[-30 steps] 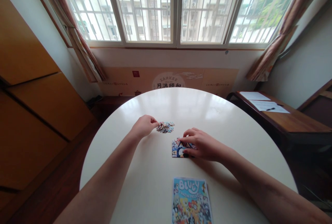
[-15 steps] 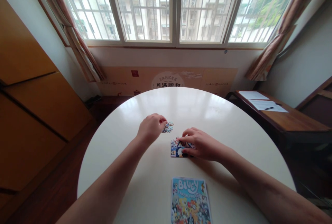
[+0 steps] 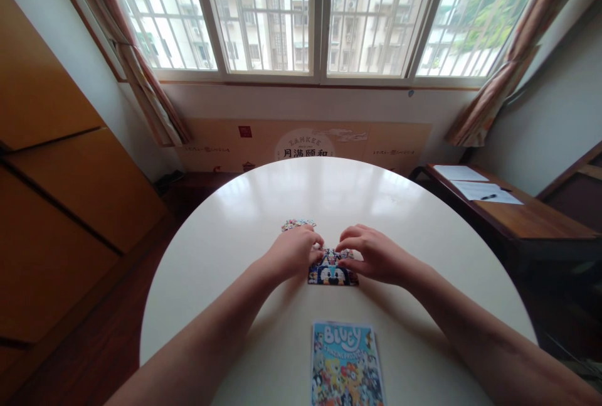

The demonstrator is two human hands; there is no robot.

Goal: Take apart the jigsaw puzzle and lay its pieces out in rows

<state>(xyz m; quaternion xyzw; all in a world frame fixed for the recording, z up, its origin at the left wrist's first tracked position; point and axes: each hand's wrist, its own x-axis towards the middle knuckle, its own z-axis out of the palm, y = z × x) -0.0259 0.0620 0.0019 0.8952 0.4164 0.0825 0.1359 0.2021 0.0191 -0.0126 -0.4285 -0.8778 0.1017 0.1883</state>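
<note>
Left hand (image 3: pixel 294 254) and right hand (image 3: pixel 376 258), half-curled, rest fingertips on puzzle section (image 3: pixel 333 275) at table (image 3: pixel 329 192) centre; whether either grips a piece: indeterminate.

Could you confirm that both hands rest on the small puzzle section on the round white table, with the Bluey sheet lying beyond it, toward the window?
Not quite: the head view shows the Bluey sheet lying nearer the person than the puzzle section, not toward the window. The left hand and right hand do rest on that section, on the round white table.
</note>
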